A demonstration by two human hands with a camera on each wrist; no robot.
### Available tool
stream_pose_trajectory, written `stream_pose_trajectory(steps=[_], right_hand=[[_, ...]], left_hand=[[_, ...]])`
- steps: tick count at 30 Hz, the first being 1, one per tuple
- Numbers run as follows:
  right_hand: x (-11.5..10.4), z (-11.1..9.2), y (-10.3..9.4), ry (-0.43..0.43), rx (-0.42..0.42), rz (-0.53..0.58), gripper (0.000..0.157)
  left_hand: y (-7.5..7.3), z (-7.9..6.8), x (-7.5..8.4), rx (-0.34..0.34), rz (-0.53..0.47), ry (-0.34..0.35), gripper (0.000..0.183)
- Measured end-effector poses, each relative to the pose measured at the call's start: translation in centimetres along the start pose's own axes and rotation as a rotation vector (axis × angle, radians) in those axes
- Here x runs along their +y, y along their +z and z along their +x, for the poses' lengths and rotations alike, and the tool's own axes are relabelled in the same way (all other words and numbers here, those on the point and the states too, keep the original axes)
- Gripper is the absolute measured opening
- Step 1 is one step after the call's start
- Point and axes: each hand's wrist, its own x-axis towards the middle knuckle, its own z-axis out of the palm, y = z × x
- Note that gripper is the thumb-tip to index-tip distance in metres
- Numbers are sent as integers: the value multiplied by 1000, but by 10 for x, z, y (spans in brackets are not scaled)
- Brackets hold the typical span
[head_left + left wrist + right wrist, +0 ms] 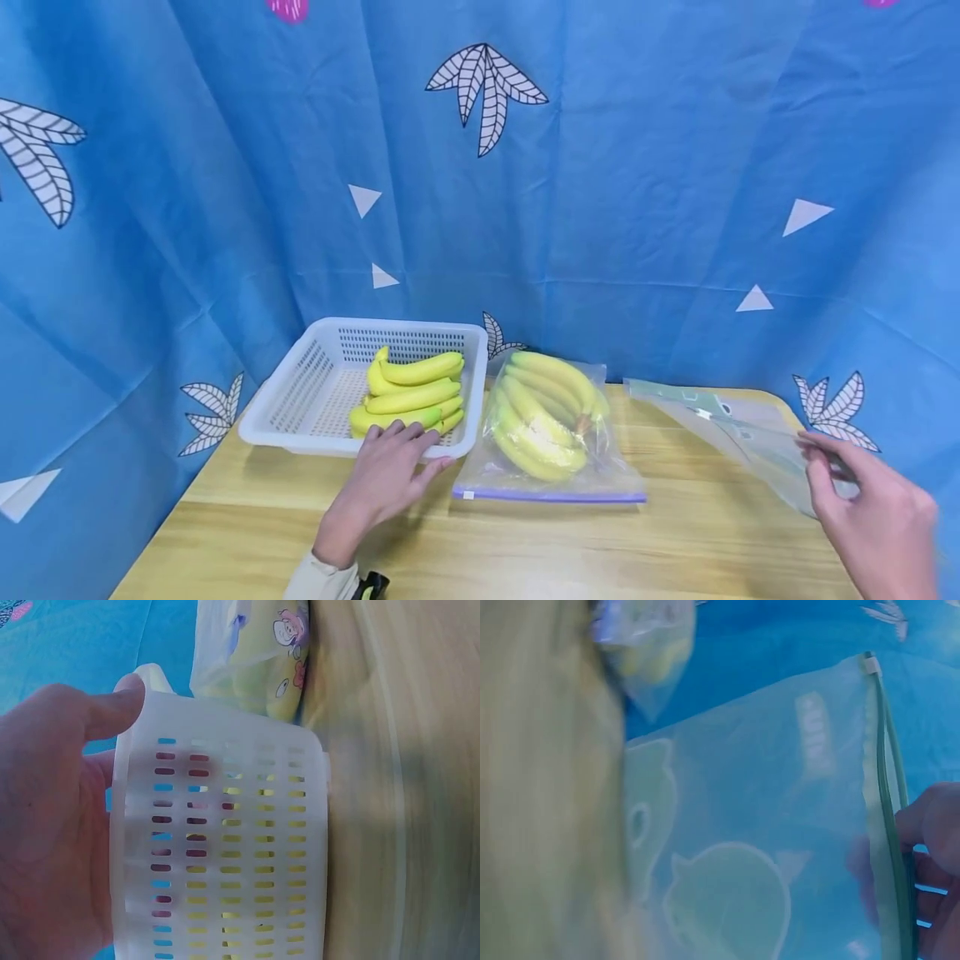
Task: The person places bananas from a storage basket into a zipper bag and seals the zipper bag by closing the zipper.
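My left hand [390, 471] lies over the front rim of a white plastic basket [300, 442], its fingers inside and thumb at the outer edge, gripping the rim. Through the slots in the left wrist view, the fingers show behind the basket wall [247, 720]. Several yellow bananas [412, 398] lie in the basket close to the fingertips. On the right, my right hand [873, 500] pinches the green-edged opening of a clear zip bag [735, 802] with pale green printed shapes. The bag hangs tilted, and its opening is slightly parted beside the fingers.
Between the hands, a clear zip bag with a purple closure [551, 497] lies on the wooden table [525, 550], filled with bananas [536, 417]. A blue patterned curtain [637, 167] stands behind the table and along its sides.
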Motion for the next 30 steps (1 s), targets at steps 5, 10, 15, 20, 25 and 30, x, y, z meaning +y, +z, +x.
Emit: stream_pose_trajectory(steps=[5, 10, 15, 20, 25, 30], right_hand=[[-7, 21, -1, -45, 116, 50, 22], [-19, 38, -5, 11, 227, 77, 25], [-27, 42, -10, 77, 278, 122, 29], [-27, 35, -8, 95, 347, 166, 30], [-33, 35, 4, 47, 456, 232, 25], [-52, 39, 14, -18, 527, 315, 23]], left_hand=[[-3, -1, 1, -39, -42, -52, 66], [-10, 3, 7, -134, -130, -112, 71], [-23, 11, 14, -238, -234, -153, 50], [-30, 17, 21, -305, -276, -198, 43], [-26, 18, 25, -290, -249, -206, 59], [-23, 18, 26, -274, -219, -204, 60]])
